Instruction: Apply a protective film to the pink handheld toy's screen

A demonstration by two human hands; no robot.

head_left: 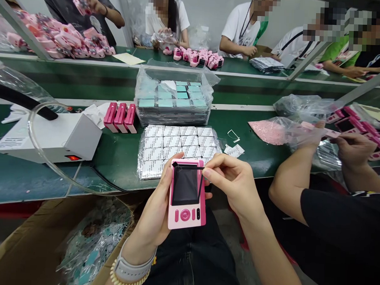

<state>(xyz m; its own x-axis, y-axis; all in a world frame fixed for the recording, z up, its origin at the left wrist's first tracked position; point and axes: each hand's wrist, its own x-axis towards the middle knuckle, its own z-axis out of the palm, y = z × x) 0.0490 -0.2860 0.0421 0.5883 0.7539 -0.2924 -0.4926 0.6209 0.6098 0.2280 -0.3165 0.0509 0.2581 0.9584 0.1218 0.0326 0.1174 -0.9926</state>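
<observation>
My left hand is wrapped around a pink toy camera, holding it upright above my lap with its back toward me. A black-bordered clear screen panel lies over its display area, slightly askew. My right hand pinches that panel by its upper right corner between thumb and forefinger. Below the panel, dark pink buttons show on the camera's face. Just beyond my hands lies a bagged stack of white printed cards; their exact kind I cannot make out.
Behind stands an open plastic bag of teal-faced panels. Three pink cases stand beside a white machine with a hose. A cardboard box of plastic scraps sits lower left. At right, a co-worker's arms work near a bag of pink parts.
</observation>
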